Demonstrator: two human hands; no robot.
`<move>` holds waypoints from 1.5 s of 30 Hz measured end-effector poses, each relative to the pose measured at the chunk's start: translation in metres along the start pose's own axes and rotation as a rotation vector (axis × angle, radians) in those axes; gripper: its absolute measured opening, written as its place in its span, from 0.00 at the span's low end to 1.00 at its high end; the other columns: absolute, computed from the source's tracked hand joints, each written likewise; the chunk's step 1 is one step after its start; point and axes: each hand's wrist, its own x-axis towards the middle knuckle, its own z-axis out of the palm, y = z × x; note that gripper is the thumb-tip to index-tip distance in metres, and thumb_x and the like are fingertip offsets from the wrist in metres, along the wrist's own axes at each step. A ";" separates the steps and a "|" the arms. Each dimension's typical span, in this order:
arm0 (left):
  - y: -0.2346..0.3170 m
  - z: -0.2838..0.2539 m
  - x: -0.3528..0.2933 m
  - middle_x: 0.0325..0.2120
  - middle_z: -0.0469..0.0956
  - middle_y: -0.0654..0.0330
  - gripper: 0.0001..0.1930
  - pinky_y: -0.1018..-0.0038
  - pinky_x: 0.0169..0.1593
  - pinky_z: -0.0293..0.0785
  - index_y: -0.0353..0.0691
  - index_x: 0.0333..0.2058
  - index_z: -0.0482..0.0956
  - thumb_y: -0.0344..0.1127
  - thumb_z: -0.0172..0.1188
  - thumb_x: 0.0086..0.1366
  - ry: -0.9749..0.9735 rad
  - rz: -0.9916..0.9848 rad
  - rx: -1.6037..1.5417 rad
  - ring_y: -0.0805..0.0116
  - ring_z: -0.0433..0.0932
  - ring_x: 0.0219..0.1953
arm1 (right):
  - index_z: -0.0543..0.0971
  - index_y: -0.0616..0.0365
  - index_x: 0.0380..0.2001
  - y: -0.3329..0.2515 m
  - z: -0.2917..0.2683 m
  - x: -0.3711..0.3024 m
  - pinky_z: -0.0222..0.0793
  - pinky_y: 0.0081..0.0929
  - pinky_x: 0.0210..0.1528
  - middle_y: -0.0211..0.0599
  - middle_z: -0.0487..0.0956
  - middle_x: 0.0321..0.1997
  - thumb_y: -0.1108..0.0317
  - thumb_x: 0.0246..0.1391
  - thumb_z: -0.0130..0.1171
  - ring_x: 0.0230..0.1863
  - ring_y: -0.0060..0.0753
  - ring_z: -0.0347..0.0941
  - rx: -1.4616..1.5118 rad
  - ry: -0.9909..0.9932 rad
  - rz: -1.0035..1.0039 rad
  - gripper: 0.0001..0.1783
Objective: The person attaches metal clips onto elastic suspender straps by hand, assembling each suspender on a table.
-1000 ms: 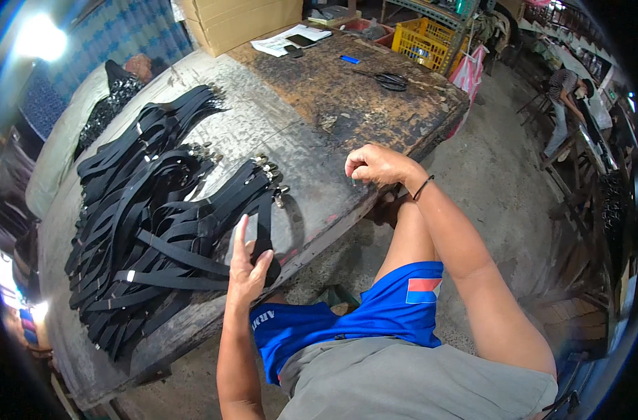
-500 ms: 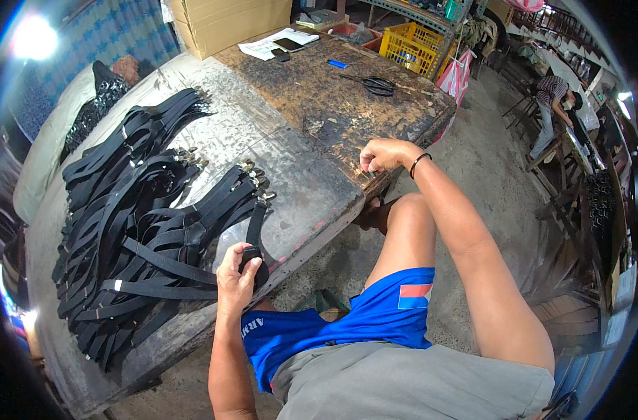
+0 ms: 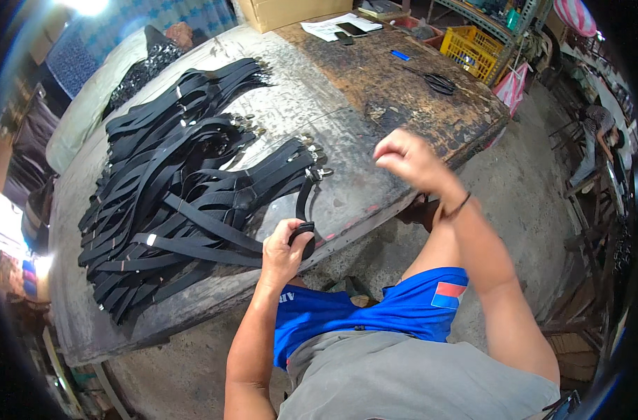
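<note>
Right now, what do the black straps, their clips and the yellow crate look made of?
Black straps: probably woven fabric or elastic, matte, bending in soft curves. Clips: likely metal, shiny, with bright silvery glints. Yellow crate: probably moulded plastic, given its even colour and open lattice.

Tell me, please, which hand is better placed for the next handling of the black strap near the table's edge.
Probably the left hand: it grips the black strap near the edge of the table. The right hand is apart from it and blurred; whether it holds anything is unclear.
</note>
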 end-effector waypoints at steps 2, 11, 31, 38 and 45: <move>-0.004 -0.002 -0.003 0.30 0.84 0.57 0.09 0.77 0.39 0.77 0.34 0.40 0.78 0.25 0.65 0.61 0.009 0.007 0.039 0.76 0.82 0.34 | 0.80 0.59 0.32 -0.023 0.050 -0.014 0.70 0.28 0.42 0.35 0.76 0.34 0.73 0.51 0.64 0.38 0.33 0.74 -0.010 -0.041 -0.249 0.05; -0.012 -0.001 0.002 0.33 0.85 0.53 0.12 0.74 0.41 0.78 0.32 0.41 0.77 0.28 0.67 0.61 0.044 0.017 0.050 0.70 0.84 0.37 | 0.78 0.58 0.35 -0.026 0.151 -0.042 0.72 0.39 0.43 0.41 0.77 0.35 0.75 0.49 0.65 0.40 0.48 0.75 0.084 0.108 -0.261 0.09; -0.009 0.003 0.000 0.32 0.84 0.49 0.12 0.71 0.39 0.79 0.33 0.41 0.76 0.29 0.67 0.61 0.096 0.075 0.101 0.63 0.86 0.37 | 0.77 0.58 0.33 -0.027 0.159 -0.039 0.72 0.39 0.40 0.40 0.77 0.34 0.76 0.49 0.64 0.37 0.47 0.75 -0.123 0.200 -0.354 0.08; -0.010 0.002 -0.002 0.31 0.83 0.49 0.13 0.70 0.38 0.78 0.34 0.41 0.76 0.28 0.67 0.60 0.093 0.167 0.150 0.58 0.86 0.35 | 0.72 0.59 0.34 -0.026 0.146 -0.030 0.69 0.41 0.40 0.44 0.72 0.34 0.74 0.53 0.60 0.38 0.51 0.72 -0.125 -0.019 -0.348 0.07; -0.006 -0.002 0.002 0.31 0.83 0.49 0.13 0.69 0.38 0.78 0.35 0.42 0.76 0.28 0.67 0.59 0.027 0.123 0.110 0.59 0.85 0.35 | 0.69 0.60 0.35 -0.017 0.138 -0.023 0.67 0.43 0.43 0.47 0.70 0.35 0.69 0.59 0.55 0.39 0.54 0.70 0.057 -0.235 -0.209 0.08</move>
